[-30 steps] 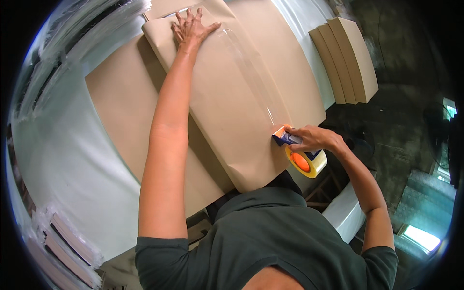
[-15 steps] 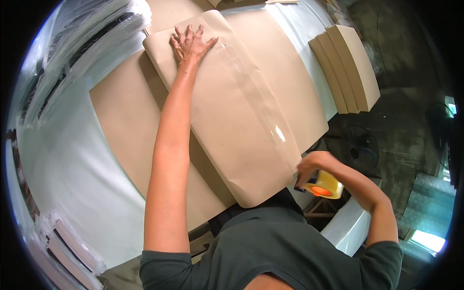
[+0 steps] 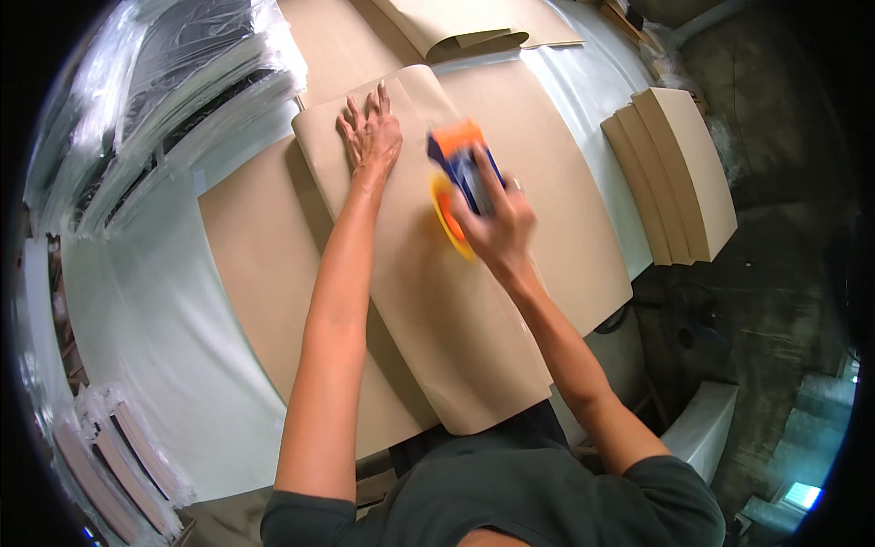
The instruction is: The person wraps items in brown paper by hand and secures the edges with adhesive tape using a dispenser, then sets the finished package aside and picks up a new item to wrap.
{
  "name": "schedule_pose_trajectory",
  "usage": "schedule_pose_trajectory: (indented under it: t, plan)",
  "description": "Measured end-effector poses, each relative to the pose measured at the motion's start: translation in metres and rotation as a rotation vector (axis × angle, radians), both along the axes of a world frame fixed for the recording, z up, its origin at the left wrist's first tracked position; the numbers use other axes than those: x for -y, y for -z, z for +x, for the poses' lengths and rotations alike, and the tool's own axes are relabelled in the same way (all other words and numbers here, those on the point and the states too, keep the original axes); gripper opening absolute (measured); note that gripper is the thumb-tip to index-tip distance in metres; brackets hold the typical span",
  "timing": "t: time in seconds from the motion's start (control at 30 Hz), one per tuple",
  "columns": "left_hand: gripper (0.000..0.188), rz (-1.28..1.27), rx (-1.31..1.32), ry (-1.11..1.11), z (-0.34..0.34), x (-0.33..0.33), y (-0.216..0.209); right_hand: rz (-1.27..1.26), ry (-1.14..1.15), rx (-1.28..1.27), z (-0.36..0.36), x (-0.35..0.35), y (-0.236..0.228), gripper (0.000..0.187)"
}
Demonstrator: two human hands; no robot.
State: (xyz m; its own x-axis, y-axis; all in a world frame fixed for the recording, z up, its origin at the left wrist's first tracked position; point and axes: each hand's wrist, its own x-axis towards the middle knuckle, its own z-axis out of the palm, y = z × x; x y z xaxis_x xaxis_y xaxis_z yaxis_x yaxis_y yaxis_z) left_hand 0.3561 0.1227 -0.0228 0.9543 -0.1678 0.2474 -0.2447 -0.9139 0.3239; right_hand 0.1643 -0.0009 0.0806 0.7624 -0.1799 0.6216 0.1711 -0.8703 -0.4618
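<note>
A folded sheet of brown kraft paper (image 3: 437, 328) lies in front of me, its two edges lapped over each other. Flat on its upper left part rests my left hand (image 3: 372, 135), fingers spread. My right hand (image 3: 501, 219) is wrapped round a tape dispenser (image 3: 472, 169), blurred by motion, with an orange and dark blue body and a yellow roll of tape. It is over the upper part of the folded sheet, near the lapped edge. Whether the dispenser touches the paper I cannot tell. My right forearm hides part of the seam.
Larger brown sheets (image 3: 246, 214) lie under the folded one on a pale covered table (image 3: 137, 328). Plastic-wrapped stacks (image 3: 196, 100) stand at the far left, more (image 3: 118, 465) at the near left. Folded brown paper pieces (image 3: 679, 173) are stacked at the right edge. Another folded sheet (image 3: 465, 23) lies at the back.
My right hand has carried the tape dispenser from beyond the near right edge up over the folded sheet. The left hand stays pressed on the paper. The whole view has shifted slightly.
</note>
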Motion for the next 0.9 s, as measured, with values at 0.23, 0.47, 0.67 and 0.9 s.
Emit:
schedule_pose_trajectory:
  t: [0.23,0.47,0.67,0.9]
  plan:
    - [0.07,-0.012,0.078,0.047,0.002,0.029,-0.004,0.007,0.088,0.113,0.132,0.031,0.014,0.071]
    - [0.068,-0.007,0.073,0.037,0.001,0.016,-0.007,-0.022,-0.118,-0.089,-0.131,0.055,-0.014,0.07]
    - [0.061,0.284,0.39,0.533,-0.035,0.048,-0.017,-0.329,0.092,-0.24,-0.177,0.113,-0.042,0.076]
    - [0.057,0.114,0.014,0.876,-0.12,0.107,-0.027,-0.467,0.328,-0.204,-0.099,0.22,0.006,0.068]
